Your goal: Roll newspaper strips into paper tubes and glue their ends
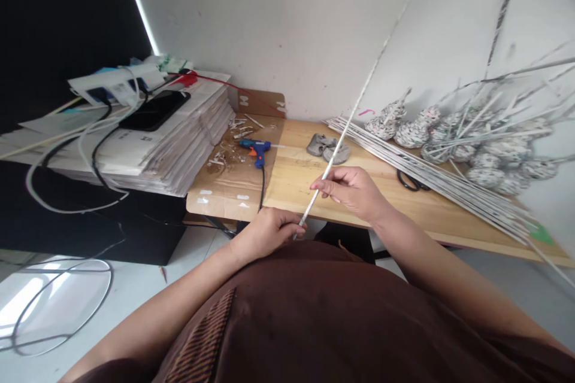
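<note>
A long, thin, whitish rod that looks like rolled paper (369,75) slants up to the right from near my waist, past the top of the view. My left hand (275,228) is closed round its lower end. A little higher up, my right hand (348,187) pinches the same rod between thumb and fingers. Behind the hands, a blue glue gun (257,151) lies on a cardboard sheet (224,200). A small grey crumpled cloth item (327,148) rests on the wooden table (291,176) just beyond my right hand.
A bundle of similar paper rods (431,182) crosses the table's right side, with black-handled scissors (411,181) beside it. Several woven paper shapes (413,128) stand against the wall. On the left, a tall paper stack (179,155) carries a black phone (155,110) and a power strip (119,87) with cables.
</note>
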The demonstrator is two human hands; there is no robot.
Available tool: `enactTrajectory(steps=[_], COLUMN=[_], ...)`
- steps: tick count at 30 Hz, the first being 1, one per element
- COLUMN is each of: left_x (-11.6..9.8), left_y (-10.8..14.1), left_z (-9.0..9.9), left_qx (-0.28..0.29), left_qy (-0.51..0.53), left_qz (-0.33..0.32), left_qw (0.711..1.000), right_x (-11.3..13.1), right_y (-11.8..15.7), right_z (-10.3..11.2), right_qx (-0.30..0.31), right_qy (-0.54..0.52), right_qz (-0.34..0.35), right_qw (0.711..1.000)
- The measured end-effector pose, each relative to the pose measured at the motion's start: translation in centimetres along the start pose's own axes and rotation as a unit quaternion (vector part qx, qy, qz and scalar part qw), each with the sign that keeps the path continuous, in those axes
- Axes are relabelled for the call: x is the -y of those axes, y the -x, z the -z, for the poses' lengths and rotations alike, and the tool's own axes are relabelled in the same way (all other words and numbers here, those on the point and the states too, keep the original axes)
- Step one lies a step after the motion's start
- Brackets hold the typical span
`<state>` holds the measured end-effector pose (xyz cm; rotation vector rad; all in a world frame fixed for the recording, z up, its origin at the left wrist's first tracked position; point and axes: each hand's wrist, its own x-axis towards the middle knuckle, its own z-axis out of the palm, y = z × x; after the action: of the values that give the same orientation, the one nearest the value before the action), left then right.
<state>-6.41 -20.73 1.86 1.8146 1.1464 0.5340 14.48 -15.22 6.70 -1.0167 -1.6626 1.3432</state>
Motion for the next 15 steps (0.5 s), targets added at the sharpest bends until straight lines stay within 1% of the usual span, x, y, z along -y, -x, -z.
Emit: enactTrajectory(steps=[2, 3, 4, 7, 8, 9, 12, 13, 15], left_x=[-0.2, -0.2, -0.2, -0.3, -0.3, -0.4, -0.6, -0.8, -1.2], left_y=[0.0, 0.0, 0.0, 0.0, 0.0, 0.0, -0.1, -0.2, -0.5], left_z=[0.2, 0.3, 0.3, 0.5, 0.5, 0.5, 0.6, 0.7, 1.0], left_qx=[0.000, -0.001, -0.002, 0.001, 0.002, 0.004, 0.002, -0.001, -0.008], left_qy=[-0.001, -0.001, 0.000, -0.005, -0.011, -0.015, -0.014, -0.012, -0.015], left_qz=[0.005, 0.006, 0.006, 0.002, 0.001, 0.000, 0.000, 0.000, -0.003], left_qw=[1.000, 1.000, 1.000, 1.000, 1.000, 1.000, 1.000, 1.000, 1.000], right_x=[0.0, -0.1, -0.1, -0.6, -0.9, -1.1, -1.7, -1.8, -1.9], right_y=[-0.2, -0.2, -0.2, 0.1, 0.2, 0.4, 0.7, 0.8, 0.9], right_z=[-0.1, -0.1, -0.1, 0.1, 0.1, 0.1, 0.1, 0.0, -0.3], right_qx=[-0.048, -0.050, -0.034, 0.075, 0.092, 0.089, 0.020, 0.010, 0.029], right_qy=[-0.007, -0.012, -0.018, -0.008, 0.004, 0.018, 0.031, 0.027, 0.015], right_qz=[0.013, 0.015, 0.015, -0.001, -0.008, -0.012, -0.013, -0.009, -0.005], right_qw=[0.999, 0.999, 0.999, 0.997, 0.996, 0.996, 0.999, 1.000, 0.999])
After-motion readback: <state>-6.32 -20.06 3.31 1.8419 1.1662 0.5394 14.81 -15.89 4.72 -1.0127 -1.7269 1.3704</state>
